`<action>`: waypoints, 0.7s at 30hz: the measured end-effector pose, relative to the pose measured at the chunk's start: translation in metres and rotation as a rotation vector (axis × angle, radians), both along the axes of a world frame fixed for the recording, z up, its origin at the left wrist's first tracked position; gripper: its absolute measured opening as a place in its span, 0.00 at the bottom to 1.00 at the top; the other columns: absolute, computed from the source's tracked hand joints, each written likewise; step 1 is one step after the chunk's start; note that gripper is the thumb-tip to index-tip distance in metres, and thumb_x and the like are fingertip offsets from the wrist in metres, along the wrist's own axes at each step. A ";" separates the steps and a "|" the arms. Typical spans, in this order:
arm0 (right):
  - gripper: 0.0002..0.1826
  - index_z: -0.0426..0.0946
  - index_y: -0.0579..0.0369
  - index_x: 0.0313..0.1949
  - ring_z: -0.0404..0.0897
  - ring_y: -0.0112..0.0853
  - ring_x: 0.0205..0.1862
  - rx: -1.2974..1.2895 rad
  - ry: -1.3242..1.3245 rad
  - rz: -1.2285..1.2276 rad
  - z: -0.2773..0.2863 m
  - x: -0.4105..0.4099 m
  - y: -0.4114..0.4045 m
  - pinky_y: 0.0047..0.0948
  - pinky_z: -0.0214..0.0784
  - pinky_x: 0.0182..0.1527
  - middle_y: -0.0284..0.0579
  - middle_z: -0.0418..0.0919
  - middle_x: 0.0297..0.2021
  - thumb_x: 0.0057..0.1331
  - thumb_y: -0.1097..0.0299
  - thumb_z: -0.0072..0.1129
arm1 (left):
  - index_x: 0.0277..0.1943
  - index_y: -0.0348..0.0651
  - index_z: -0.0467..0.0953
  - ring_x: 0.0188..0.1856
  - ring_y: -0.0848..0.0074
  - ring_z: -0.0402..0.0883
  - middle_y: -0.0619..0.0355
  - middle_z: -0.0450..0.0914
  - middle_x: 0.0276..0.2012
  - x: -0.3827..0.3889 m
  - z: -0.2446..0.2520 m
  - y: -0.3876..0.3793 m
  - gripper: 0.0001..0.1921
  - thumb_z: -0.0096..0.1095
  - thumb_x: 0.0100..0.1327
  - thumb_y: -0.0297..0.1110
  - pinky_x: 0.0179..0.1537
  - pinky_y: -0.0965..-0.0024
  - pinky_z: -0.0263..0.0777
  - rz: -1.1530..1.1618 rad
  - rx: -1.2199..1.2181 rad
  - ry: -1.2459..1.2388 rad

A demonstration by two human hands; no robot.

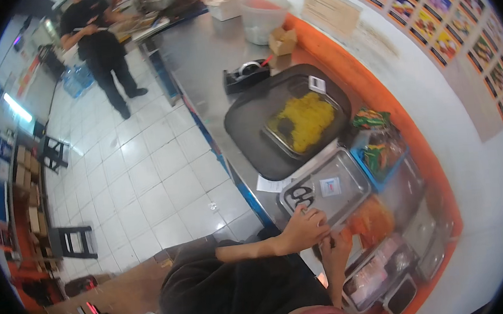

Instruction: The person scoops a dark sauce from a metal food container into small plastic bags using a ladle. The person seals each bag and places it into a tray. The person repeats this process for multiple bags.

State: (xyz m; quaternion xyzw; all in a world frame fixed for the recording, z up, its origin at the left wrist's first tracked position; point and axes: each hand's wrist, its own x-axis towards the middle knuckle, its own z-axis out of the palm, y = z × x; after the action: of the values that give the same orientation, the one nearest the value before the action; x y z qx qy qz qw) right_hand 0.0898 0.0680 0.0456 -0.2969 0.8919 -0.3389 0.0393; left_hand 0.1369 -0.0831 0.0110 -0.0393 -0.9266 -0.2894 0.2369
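Observation:
My left hand and my right hand meet over the near edge of the counter, fingers bent and drawn together. Something small and dark shows between them, too blurred to name. Just beyond the fingers is a clear plastic bag with orange contents; whether either hand grips it cannot be made out. A metal tray lies ahead of my left hand, with black-handled scissors and a small printed packet in it. Beside my right forearm sits a container of pinkish packets.
A large dark tray holds a clear container of yellow food. Behind it are a tape dispenser, a cardboard box and a plastic bucket. A blue basket stands by the orange wall edge. Another person stands across the tiled floor.

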 end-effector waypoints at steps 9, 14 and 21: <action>0.08 0.78 0.59 0.40 0.80 0.51 0.32 -0.141 -0.108 -0.627 -0.004 0.011 0.070 0.44 0.70 0.33 0.56 0.79 0.28 0.65 0.68 0.57 | 0.43 0.54 0.80 0.48 0.68 0.72 0.60 0.72 0.39 -0.050 0.019 0.093 0.12 0.66 0.55 0.40 0.51 0.49 0.59 -0.196 -0.174 -0.041; 0.05 0.75 0.56 0.34 0.77 0.47 0.28 -0.153 0.107 -0.861 -0.020 0.017 0.136 0.44 0.70 0.32 0.51 0.76 0.28 0.60 0.72 0.61 | 0.38 0.47 0.80 0.47 0.64 0.72 0.56 0.72 0.39 -0.065 0.037 0.145 0.08 0.65 0.58 0.38 0.52 0.51 0.58 -0.375 -0.254 -0.062; 0.20 0.81 0.57 0.51 0.80 0.41 0.41 -0.212 0.360 -0.890 -0.023 0.045 0.206 0.34 0.76 0.42 0.57 0.71 0.60 0.57 0.82 0.60 | 0.34 0.42 0.78 0.45 0.62 0.72 0.56 0.74 0.37 -0.079 0.046 0.234 0.04 0.63 0.58 0.31 0.48 0.55 0.61 -0.746 -0.119 -0.101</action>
State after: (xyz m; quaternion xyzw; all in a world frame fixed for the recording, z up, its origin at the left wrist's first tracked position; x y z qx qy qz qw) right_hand 0.1347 0.2742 0.0231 0.0568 0.8853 -0.3552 -0.2945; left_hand 0.0575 0.1505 0.0570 -0.3735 -0.8742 -0.3029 0.0667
